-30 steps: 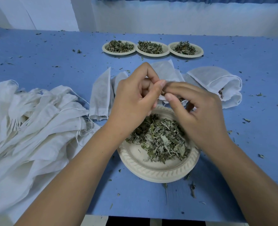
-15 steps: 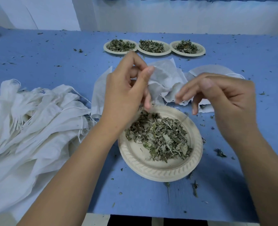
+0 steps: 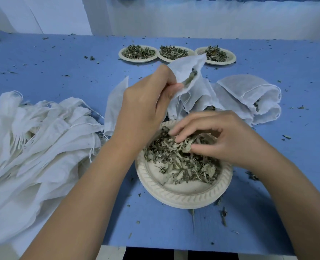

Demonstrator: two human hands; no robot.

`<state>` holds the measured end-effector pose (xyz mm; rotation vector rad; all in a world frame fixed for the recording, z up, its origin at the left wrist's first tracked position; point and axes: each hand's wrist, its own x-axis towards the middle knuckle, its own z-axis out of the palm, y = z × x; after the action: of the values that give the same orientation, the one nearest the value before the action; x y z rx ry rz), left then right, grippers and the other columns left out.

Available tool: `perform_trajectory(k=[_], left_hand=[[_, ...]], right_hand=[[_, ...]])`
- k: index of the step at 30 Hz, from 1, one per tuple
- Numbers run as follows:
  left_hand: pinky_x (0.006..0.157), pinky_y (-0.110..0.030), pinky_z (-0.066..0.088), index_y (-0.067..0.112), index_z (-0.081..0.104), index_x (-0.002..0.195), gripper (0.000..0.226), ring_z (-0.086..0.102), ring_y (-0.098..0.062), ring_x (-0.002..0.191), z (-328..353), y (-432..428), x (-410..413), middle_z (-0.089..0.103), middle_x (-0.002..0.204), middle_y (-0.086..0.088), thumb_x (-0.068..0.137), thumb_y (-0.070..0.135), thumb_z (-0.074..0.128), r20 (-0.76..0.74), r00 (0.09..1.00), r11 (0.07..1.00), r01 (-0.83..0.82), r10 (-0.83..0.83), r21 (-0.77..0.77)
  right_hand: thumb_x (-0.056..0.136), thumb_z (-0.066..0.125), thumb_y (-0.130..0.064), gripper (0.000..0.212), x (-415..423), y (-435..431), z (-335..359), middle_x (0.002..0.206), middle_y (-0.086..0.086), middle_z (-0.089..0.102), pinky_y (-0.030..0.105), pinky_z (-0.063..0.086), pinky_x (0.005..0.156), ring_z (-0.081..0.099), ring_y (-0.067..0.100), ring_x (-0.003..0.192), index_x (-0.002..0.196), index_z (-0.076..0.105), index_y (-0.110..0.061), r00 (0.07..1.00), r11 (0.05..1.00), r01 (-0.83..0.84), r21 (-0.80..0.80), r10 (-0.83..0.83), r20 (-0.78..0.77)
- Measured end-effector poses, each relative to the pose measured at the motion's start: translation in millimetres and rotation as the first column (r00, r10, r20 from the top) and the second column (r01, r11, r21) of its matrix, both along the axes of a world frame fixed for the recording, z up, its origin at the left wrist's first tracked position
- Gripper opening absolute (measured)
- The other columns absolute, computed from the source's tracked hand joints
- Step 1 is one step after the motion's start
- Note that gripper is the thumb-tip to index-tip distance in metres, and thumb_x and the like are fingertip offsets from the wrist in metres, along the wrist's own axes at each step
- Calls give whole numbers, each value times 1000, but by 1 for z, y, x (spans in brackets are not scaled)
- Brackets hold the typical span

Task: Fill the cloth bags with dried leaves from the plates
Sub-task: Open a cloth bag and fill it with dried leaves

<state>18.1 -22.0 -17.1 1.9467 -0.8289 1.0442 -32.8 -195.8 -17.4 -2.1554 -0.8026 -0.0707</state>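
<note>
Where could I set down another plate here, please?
Bare table lies behind the bag pile, left of the three far plates, and right of the near plate. The middle, round the left hand, right hand and bags, is crowded.

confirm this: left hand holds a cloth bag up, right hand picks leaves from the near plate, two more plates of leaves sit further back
One slip: three plates of leaves sit further back, not two, as the head view shows. The rest holds: left hand holds up the cloth bag, right hand picks dried leaves from the near plate.
</note>
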Motion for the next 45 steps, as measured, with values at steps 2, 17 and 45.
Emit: perform_trajectory(k=[2, 17, 45], left_hand=[[55, -25, 38, -4, 55, 84, 21, 47, -19, 56, -2, 1, 1, 55, 59, -8, 98, 11, 54, -94, 995, 999, 22, -18, 36], [43, -18, 41, 9, 49, 87, 13, 53, -10, 35, -11, -13, -8, 55, 50, -6, 99, 12, 54, -445, 845, 951, 217, -296, -222], [41, -24, 46, 18, 49, 85, 15, 46, -9, 33, -9, -16, -14, 52, 46, 2, 99, 14, 54, -501, 696, 857, 392, -514, -335]], right_hand=[[75, 70, 11, 26, -1, -2, 1, 100, -1, 68, 43, 51, 85, 64, 17, 98, 89, 75, -10, 999, 996, 29, 80, -30, 11], [78, 65, 11, 24, 6, 5, -13, 89, 2, 70, 33, 55, 77, 67, 14, 85, 90, 72, -8, 789, 842, 355, 407, -503, 352], [81, 63, 11, 15, 7, 11, -13, 74, 1, 66, 16, 46, 68, 59, 10, 68, 77, 71, -1, 760, 902, 376, 211, -431, 487]])
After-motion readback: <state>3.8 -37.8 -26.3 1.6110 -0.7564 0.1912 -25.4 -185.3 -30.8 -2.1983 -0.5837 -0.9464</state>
